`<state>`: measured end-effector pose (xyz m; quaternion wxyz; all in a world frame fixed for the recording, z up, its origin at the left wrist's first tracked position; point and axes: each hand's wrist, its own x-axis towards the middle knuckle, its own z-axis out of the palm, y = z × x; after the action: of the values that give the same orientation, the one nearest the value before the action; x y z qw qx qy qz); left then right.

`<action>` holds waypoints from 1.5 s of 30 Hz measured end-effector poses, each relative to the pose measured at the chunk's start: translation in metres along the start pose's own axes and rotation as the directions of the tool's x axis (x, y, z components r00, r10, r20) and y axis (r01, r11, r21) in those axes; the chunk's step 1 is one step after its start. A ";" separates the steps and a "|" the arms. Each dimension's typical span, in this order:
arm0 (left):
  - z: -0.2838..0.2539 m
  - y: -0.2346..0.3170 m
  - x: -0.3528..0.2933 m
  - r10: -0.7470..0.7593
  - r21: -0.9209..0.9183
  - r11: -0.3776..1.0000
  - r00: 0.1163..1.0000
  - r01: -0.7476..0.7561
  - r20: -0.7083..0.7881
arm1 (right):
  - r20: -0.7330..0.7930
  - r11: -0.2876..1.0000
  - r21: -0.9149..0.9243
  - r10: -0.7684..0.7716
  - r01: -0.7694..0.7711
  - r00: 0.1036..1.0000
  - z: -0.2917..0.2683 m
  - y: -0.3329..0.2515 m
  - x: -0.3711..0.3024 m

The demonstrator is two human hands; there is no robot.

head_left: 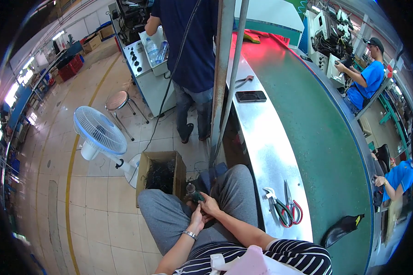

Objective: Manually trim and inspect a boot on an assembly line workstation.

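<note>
Between my knees, my two hands meet close together over my lap. My right hand (209, 206) closes around the lower end of a dark green, cylinder-shaped hand tool (196, 195) with a greyish metal tip pointing up and away from me. My left hand (197, 221), with a metal-band watch on its wrist, sits just below and left of it, fingers curled against the right hand. Whatever the left fingers hold is hidden. An open cardboard box (182, 176) of tangled black strands stands on the floor just beyond my left knee.
A metal-edged bench (273, 146) with a green belt runs along my right, bearing pliers (275, 206), red-handled scissors (296, 211) and a phone (251, 96). A fan (101, 130) and stool (118, 101) stand left. A metal post (220, 82) and a standing person (188, 50) are ahead.
</note>
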<state>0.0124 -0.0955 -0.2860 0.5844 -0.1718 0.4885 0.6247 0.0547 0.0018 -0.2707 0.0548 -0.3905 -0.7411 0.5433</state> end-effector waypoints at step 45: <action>-0.004 0.014 -0.012 0.458 0.628 -0.778 0.661 -0.027 0.595 | 0.123 0.964 -0.264 0.000 0.033 0.992 0.011 0.033 0.020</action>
<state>0.0015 -0.1035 -0.2726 0.0214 0.5611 0.8273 -0.0181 0.0523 0.0096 -0.3103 -0.0391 -0.3543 -0.8124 0.4615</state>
